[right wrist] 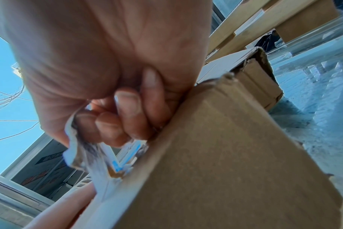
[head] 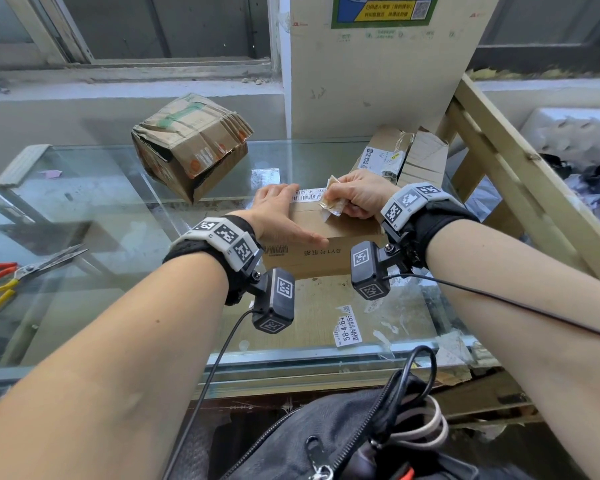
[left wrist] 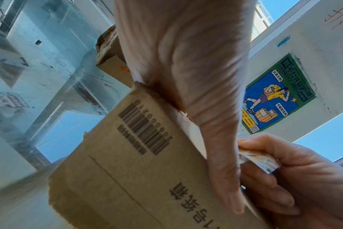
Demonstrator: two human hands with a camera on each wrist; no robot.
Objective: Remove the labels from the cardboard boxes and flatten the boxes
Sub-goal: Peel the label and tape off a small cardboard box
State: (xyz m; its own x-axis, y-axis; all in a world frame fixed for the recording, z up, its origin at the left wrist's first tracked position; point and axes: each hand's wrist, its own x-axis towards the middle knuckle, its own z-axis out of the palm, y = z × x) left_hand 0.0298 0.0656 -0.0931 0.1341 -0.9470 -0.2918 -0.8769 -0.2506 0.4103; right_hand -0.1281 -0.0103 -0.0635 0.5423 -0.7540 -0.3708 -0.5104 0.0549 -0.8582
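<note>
Box (head: 321, 244) sits directly under both my hands, on the glass top (head: 84, 188), its long axis running L-R across my front. The label (head: 309, 195) is a white strip along the far top edge, also running L-R, so the peel has to travel along that axis, R to L, toward my left hand.

Left hand (head: 279, 216) lies flat on the box top, fingers straight and spread, thumb stretched along the near edge, pressing down to pin it. Fingertips sit just beside the strip's left end.

Right hand (head: 355, 195) is curled tight, pinching a crumpled wad of peeled label (head: 333, 202) between thumb and fingers, right at the strip's free end. Right wrist view is blurry, so I can't say for sure whether the wad is still joined to the strip; prob. yes.

Right hand is the nearer one to the loose end; left is only the anchor. My read: label approx. half off, flattening not started.

A crushed box (head: 191, 143) lies beyond the left hand, and another box (head: 402, 157) just past the right hand. Scissors (head: 32, 271) sit well off to the left.
</note>
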